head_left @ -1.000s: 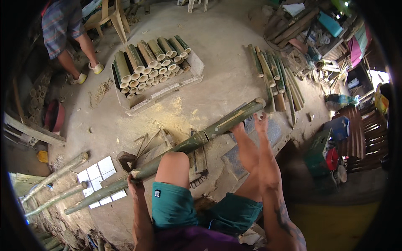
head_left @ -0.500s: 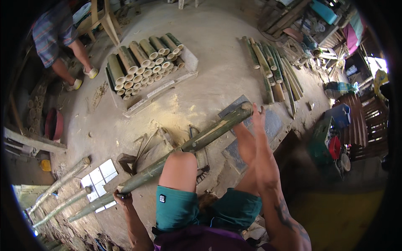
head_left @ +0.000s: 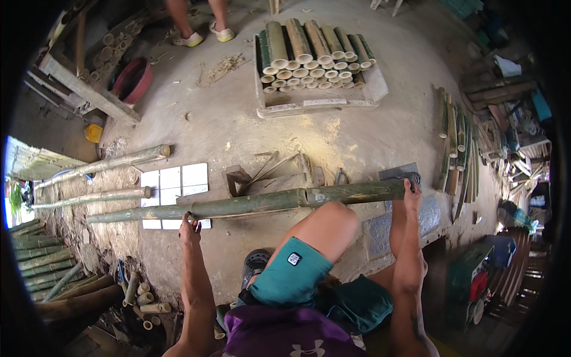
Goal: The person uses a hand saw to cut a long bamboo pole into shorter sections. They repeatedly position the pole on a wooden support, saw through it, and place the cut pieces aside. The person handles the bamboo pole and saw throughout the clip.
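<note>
levelled across the turned view, the long bamboo pole (head_left: 250, 204) passes over the white tiles (head_left: 172, 177) by their near edge, pinched by the left hand (head_left: 190, 228); the right hand's (head_left: 411, 193) grip is unclear. short lengths (head_left: 318, 44) already fill the tray's (head_left: 375, 86) left side; this pole remains long.

The grey floor (head_left: 202, 128) carries a pale tray (head_left: 321, 107), wood shavings (head_left: 226, 66), a reddish basin (head_left: 143, 88) and bamboo lengths (head_left: 443, 119).
</note>
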